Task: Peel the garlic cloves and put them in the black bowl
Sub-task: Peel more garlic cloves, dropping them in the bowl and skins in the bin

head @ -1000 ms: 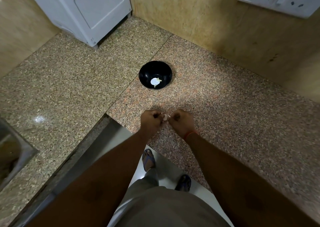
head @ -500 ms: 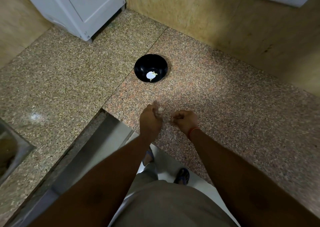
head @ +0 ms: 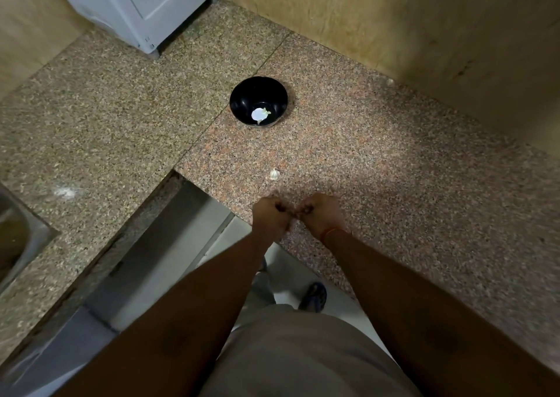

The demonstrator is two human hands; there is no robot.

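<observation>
The black bowl stands on the granite counter with one pale peeled clove at its bottom. A garlic clove lies loose on the counter, a short way beyond my hands. My left hand and my right hand are over the counter's front edge. Their fingers are curled and the fingertips meet between them. I see nothing held there, and motion blur hides small bits. Neither hand touches the loose clove.
A white appliance stands at the back left corner. A steel sink is at the far left. A small pale piece lies by the right wall. The counter has an inner corner just left of my hands.
The clove that both hands pinched, then the left hand alone held, now lies on the counter. Both hands have drawn back toward me and come together again.
</observation>
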